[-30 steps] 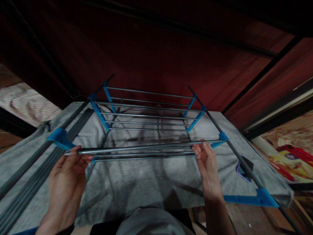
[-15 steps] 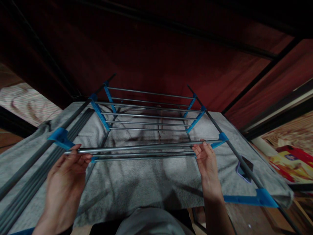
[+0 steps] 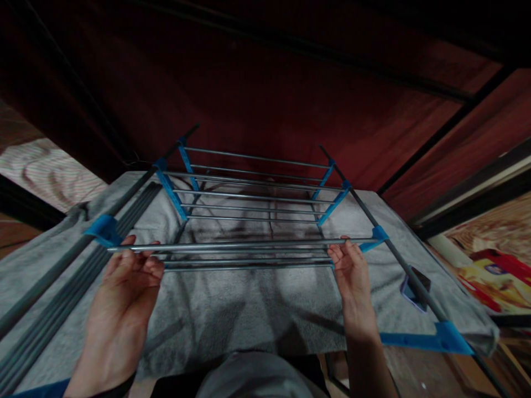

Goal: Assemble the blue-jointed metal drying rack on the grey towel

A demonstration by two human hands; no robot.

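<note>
A thin grey metal rod [image 3: 240,244] runs across the front of a rack frame built of grey tubes and blue plastic brackets. My left hand [image 3: 128,282] grips its left end, palm up, close to the left blue bracket [image 3: 103,230]. Near the other end, my right hand [image 3: 347,262] pinches the rod beside the right blue bracket [image 3: 378,235], where the rod's tip meets the bracket. The left tip is apart from its bracket's socket, as far as I can see. Just below, other rods [image 3: 249,268] span the same tier. Further back, several rods [image 3: 253,197] join two more bracket pairs.
The frame lies on a grey blanket [image 3: 257,309]. Several loose tubes [image 3: 74,298] lie along the left side. A phone [image 3: 416,287] rests under the right side tube [image 3: 400,260]. A red and yellow package [image 3: 495,279] sits at the far right. Dark red fabric [image 3: 265,83] hangs behind.
The rod's left end has risen a little, so the rod lies more level. My left hand has shifted slightly right and turned its palm further up. My right hand has barely moved.
</note>
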